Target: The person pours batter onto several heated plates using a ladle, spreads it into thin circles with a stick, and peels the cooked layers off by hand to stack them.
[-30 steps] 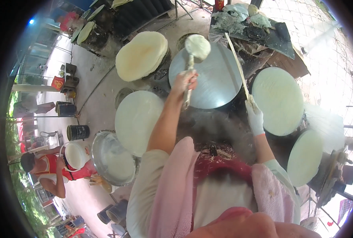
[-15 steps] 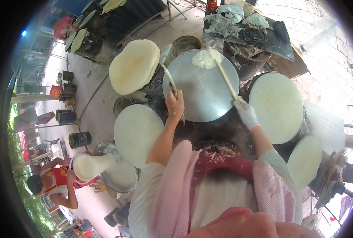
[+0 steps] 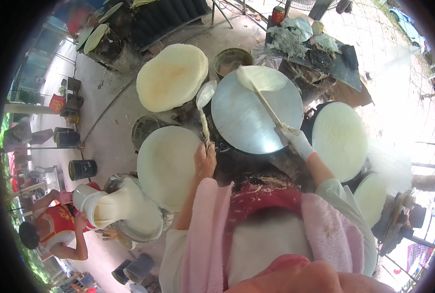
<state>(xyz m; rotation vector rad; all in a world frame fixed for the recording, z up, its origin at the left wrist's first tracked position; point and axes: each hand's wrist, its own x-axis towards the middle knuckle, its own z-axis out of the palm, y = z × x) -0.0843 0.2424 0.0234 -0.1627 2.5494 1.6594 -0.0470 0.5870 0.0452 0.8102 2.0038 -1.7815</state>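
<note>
My left hand (image 3: pixel 206 158) is closed round the wrapped handle of a ladle (image 3: pixel 206 94), whose metal bowl is beside the left rim of the round griddle (image 3: pixel 244 122). In a white glove, my right hand (image 3: pixel 298 143) grips a long-handled spreader (image 3: pixel 267 105). Its far end lies in a pale patch of batter (image 3: pixel 271 80) on the griddle's far side; the spreader's head cannot be made out from the batter. The rest of the griddle's metal surface shows bare and shiny.
Round pale sheets lie left (image 3: pixel 168 166) and right (image 3: pixel 339 141) of me. A stack of flatbreads (image 3: pixel 171 78) stands at the far left. Lower left, another person (image 3: pixel 63 224) tips a white bucket (image 3: pixel 88 200) of batter into a large basin (image 3: pixel 141 232). A dark bucket (image 3: pixel 232 61) sits behind the griddle.
My left hand has drawn the ladle back, away from the griddle and toward me. The batter has been spread into a wider, smoother oval. The other person's bucket pours a broader stream.
</note>
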